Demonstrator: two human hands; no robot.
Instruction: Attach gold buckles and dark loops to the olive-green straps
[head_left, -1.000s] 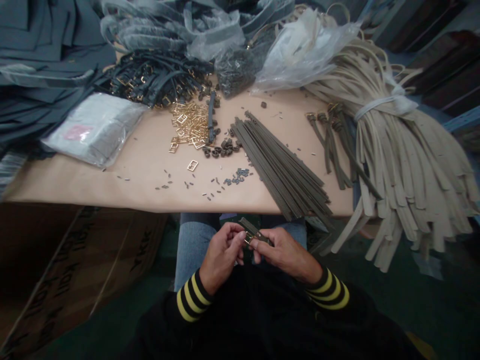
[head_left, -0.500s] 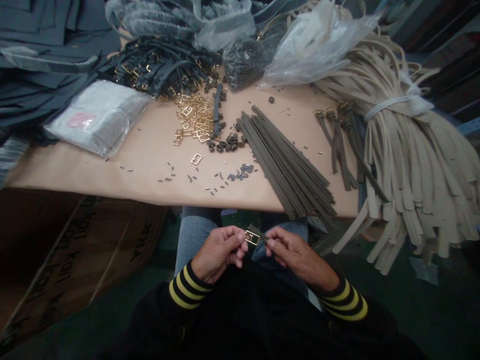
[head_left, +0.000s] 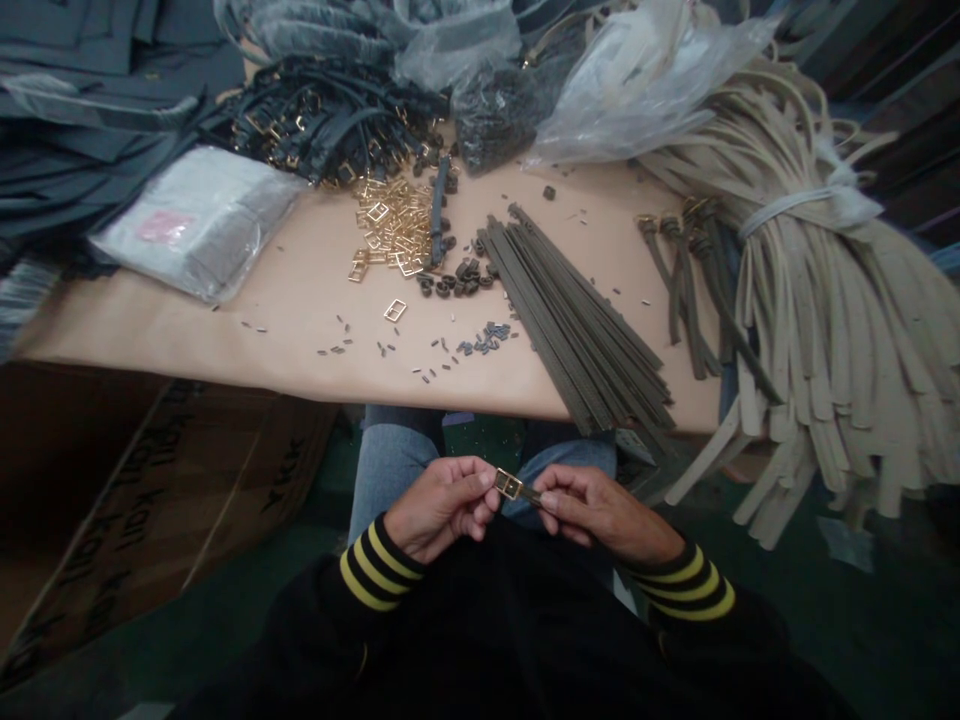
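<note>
Above my lap, a small gold rectangular buckle [head_left: 509, 484] sits on the end of a short olive strap [head_left: 532, 492]. My left hand [head_left: 442, 510] pinches the buckle's left side between thumb and fingers. My right hand [head_left: 606, 511] pinches the strap just right of the buckle, and its fingers hide the rest of the strap. On the tan paper-covered table [head_left: 247, 325], a gold buckle [head_left: 395, 310] lies alone, with a heap of gold buckles [head_left: 390, 225] behind it. A stack of olive straps [head_left: 574, 320] lies to the right.
Small dark metal pieces [head_left: 487, 338] are scattered over the table. Bundled beige straps [head_left: 817, 300] hang over its right edge. Finished dark buckled straps [head_left: 330, 120], plastic bags [head_left: 645, 90] and a grey packet [head_left: 202, 222] lie at the back. A cardboard box [head_left: 150, 490] stands at left.
The buckle and strap have turned from a steep tilt to nearly level, with the strap pointing right. My hands have moved slightly apart, and the view has tilted slightly.
</note>
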